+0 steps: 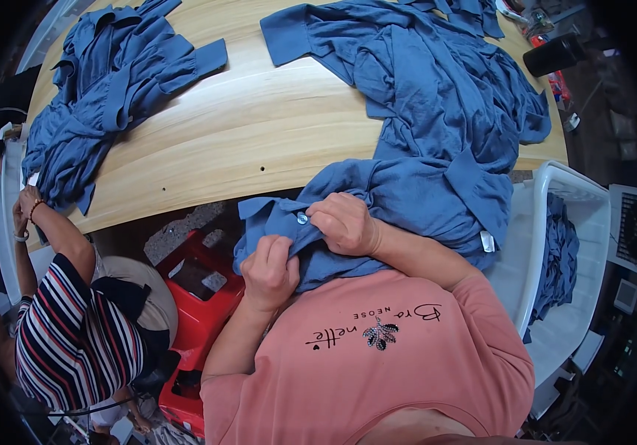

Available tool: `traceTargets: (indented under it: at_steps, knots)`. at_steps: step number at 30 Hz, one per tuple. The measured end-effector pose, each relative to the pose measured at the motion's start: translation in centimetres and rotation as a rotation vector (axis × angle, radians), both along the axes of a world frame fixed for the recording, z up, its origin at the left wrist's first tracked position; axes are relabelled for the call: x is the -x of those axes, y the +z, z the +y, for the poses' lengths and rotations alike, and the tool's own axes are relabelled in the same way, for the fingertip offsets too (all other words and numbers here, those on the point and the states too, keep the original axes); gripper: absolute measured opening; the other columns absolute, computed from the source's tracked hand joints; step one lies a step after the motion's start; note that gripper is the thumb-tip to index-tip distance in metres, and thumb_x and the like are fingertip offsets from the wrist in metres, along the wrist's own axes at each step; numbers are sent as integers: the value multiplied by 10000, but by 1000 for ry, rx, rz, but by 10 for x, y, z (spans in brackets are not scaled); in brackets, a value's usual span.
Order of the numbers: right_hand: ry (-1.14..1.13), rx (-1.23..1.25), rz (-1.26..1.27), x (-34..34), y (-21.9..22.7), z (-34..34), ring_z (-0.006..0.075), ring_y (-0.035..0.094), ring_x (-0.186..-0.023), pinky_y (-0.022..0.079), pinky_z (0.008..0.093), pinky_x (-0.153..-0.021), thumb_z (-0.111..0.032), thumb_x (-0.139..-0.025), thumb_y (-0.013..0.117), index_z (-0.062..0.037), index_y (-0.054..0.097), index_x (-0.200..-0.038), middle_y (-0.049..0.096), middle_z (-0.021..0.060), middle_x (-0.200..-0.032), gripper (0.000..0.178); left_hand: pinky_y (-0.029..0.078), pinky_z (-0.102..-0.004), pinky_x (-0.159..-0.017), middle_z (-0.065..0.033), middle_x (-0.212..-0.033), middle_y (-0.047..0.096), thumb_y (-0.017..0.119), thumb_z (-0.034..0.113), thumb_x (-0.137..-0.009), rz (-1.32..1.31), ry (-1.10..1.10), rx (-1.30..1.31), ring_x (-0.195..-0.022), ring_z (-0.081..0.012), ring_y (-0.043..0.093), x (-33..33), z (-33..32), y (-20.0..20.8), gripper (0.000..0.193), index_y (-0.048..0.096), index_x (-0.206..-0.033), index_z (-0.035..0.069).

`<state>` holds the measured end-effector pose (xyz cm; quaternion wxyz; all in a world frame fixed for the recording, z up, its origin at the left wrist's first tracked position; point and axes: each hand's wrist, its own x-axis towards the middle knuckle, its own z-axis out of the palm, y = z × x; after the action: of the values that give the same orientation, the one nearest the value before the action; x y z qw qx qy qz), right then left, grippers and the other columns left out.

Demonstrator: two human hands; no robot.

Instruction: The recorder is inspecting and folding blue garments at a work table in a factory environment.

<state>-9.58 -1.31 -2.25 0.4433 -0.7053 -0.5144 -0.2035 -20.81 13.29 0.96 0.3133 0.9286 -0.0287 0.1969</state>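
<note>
A blue shirt (407, 196) lies over the near table edge and hangs into my lap. My left hand (270, 273) is closed on a fold of its cloth. Just to the right and slightly farther off, my right hand (344, 222) pinches the same shirt close to a round, shiny button (303, 219). The button shows between my two hands; what lies beneath my fingers is hidden. Near the shirt's right side sits a small white label (487, 241).
More blue garments (437, 81) spread across the wooden table (259, 126). At right stands a white bin (545, 222) holding blue cloth (558, 259). Red stools (200, 297) are to my left, beside a co-worker in a striped top (81, 341) handling another blue garment (103, 104).
</note>
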Motion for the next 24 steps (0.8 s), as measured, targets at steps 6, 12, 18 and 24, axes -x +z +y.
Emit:
traceTargets:
  at_steps: [6,12,18,24]
  knots:
    - [37,146,-40,0,3,-4,169,454,-528,335,299,-450,-113,-621,562,-34,568,-849,462,18,-625,242,437,-314,-463,-100,-714,566,632,-14,-633,111,-82,207,-531,-251,555,-4,3,9,173,567,-787,33]
    - [126,111,-125,0,5,-5,152,480,-553,350,284,-460,-125,-638,561,-42,578,-842,514,18,-679,221,424,-380,-732,-81,-905,596,670,34,-617,144,-53,-75,-895,-251,558,-39,22,2,238,618,-846,74]
    - [116,93,-100,-1,7,-7,152,529,-560,352,273,-438,-86,-654,607,-18,595,-870,613,71,-803,227,438,-365,-703,-93,-788,604,644,25,-667,179,-151,106,-791,-285,576,-51,31,-9,150,617,-813,47]
    - [305,270,-180,-3,8,-3,134,485,-570,338,267,-473,-123,-663,560,-54,570,-823,526,13,-709,174,358,-193,-533,38,-629,527,611,45,-788,532,-4,919,-606,-20,419,-50,35,-10,95,580,-722,-16]
